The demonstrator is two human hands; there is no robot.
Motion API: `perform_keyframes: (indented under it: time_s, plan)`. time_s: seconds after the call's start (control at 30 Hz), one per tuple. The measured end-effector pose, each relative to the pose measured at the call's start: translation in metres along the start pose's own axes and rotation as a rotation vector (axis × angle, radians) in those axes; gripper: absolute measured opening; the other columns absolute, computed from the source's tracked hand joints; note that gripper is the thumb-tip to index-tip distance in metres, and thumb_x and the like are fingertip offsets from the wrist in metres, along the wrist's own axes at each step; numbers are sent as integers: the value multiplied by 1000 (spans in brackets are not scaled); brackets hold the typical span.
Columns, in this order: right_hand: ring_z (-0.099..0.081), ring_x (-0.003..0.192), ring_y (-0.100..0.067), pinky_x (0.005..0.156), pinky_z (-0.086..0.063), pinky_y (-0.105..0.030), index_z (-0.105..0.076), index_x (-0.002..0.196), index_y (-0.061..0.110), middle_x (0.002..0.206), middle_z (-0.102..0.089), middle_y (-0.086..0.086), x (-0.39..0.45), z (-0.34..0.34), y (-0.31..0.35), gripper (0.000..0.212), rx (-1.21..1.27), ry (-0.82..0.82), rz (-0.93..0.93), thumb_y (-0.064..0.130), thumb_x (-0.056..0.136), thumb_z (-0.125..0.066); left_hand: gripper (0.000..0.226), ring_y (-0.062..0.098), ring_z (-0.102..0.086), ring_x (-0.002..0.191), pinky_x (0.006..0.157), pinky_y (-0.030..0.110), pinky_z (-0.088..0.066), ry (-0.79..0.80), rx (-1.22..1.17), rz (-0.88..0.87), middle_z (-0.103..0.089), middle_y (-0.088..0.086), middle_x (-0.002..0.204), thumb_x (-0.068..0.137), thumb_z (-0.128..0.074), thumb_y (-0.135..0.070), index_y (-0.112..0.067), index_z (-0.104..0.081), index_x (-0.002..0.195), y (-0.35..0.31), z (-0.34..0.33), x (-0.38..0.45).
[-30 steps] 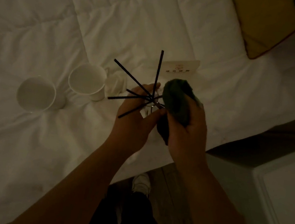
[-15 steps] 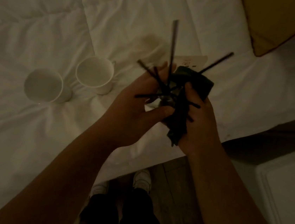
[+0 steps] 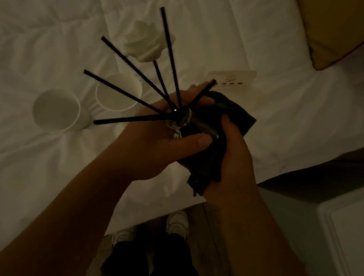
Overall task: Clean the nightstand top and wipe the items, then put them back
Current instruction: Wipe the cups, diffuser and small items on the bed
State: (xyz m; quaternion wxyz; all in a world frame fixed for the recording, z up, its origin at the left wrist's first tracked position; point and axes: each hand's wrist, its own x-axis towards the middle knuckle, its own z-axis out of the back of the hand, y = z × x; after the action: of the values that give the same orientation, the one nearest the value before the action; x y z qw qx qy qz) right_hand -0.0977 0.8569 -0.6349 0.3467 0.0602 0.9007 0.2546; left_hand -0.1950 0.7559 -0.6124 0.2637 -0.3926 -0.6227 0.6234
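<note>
Wiping looks mid-way: the left hand [image 3: 153, 139] grips the glass reed diffuser [image 3: 178, 120] above the bed [image 3: 53, 21], the right hand [image 3: 233, 157] clutches the dark cloth [image 3: 229, 111] against it, while two white mugs [image 3: 57, 110] and a card [image 3: 233, 76] await return.

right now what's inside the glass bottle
Dark reeds fan out of the bottle neck. The left hand grips the bottle and the right hand presses a cloth on it, hiding any liquid.
</note>
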Motion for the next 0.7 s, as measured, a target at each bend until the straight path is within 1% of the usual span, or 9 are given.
perform_keyframes:
  time_s: [0.07,0.13,0.2,0.3,0.37,0.43,0.5,0.6,0.7]
  plan:
    - [-66,107,-28,76,-55,-42,-71,111,25,118,-68,-9,2,0,-2,47,71,33,-118,51,74,-61,58,-2,-40,132,101,18,-40,116,101,3,-46,-13,140,78,-73,-12,-5,-51,131,-5,6,3]
    - [-65,107,-27,79,-55,-42,-71,111,24,120,-68,-8,2,1,-5,47,145,82,-201,54,79,-58,53,-8,-33,133,98,9,-36,212,242,-1,-32,-13,149,78,-72,-19,-16,-55,128,-11,11,8]
    - [-67,104,-24,79,-56,-41,-74,106,25,115,-70,-5,-2,4,-8,42,136,96,-183,55,83,-55,55,-11,-32,130,96,4,-35,238,395,-9,-26,-14,148,77,-71,-32,-30,-51,128,-16,12,11]
    - [-67,103,-28,77,-56,-43,-69,117,20,116,-69,-10,-3,4,-12,50,220,56,-98,50,77,-61,71,-3,-39,126,96,3,-33,103,528,35,-35,-6,139,76,-70,-50,-31,-39,137,-18,7,10]
    - [-65,106,-30,77,-56,-41,-55,132,15,122,-64,-14,0,1,-12,63,240,-2,23,45,77,-63,68,-11,-46,111,86,-1,-34,-37,548,24,-46,-9,128,74,-68,-51,-27,-43,132,-19,-2,5]
    - [-59,116,-32,87,-53,-45,-47,138,15,131,-58,-15,2,-3,-10,69,187,-16,164,43,77,-64,56,-16,-48,103,82,0,-37,-164,481,4,-51,-18,118,77,-69,-44,-32,-43,125,-19,-14,-2]
    - [-57,120,-34,94,-49,-51,-51,133,17,131,-59,-14,3,-9,-7,59,63,2,298,39,79,-64,56,-12,-54,104,83,4,-43,-295,334,38,-56,-19,115,76,-71,-48,-32,-46,124,-17,-25,-8]
    - [-60,115,-32,87,-54,-45,-57,126,15,125,-62,-14,3,-16,-9,53,-62,-36,363,36,78,-65,65,-2,-60,105,88,18,-51,-439,197,125,-63,-13,115,73,-63,-56,-25,-51,129,-15,-28,-9]
    - [-65,107,-30,75,-56,-38,-59,125,15,119,-67,-13,4,-14,-13,53,-29,-100,268,38,78,-65,55,3,-59,112,96,31,-50,-350,279,135,-62,-10,121,84,-68,-38,-24,-50,133,-10,-15,-5]
